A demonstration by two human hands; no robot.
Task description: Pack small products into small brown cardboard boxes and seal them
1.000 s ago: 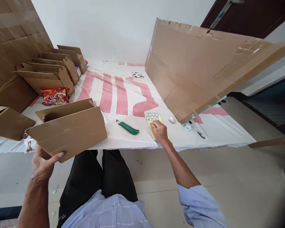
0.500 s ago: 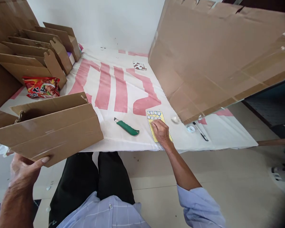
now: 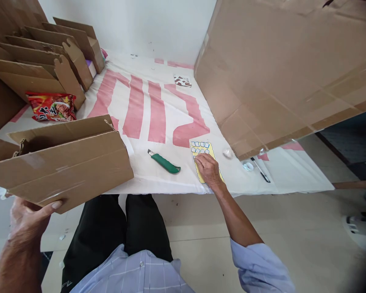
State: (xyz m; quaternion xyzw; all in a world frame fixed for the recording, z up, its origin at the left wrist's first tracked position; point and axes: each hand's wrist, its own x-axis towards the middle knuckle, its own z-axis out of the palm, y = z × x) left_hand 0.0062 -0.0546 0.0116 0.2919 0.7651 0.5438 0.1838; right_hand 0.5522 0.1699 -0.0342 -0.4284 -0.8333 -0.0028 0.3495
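Box (image 3: pixel 76 173), at the table (image 3: pixel 140 177) edge, is held tight by the left hand (image 3: pixel 30 219). Right hand (image 3: pixel 208 167) curls over a yellow card (image 3: pixel 211 149); can't tell its grip. Red packet (image 3: pixel 51 107) says "大".

A red packet (image 3: pixel 51 107) lies by open cardboard boxes (image 3: pixel 27 82), a pen (image 3: pixel 260 170) near a large cardboard panel (image 3: pixel 277 77).

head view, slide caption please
Left hand holding an open cardboard box, right hand over a yellow sheet near a green cutter.
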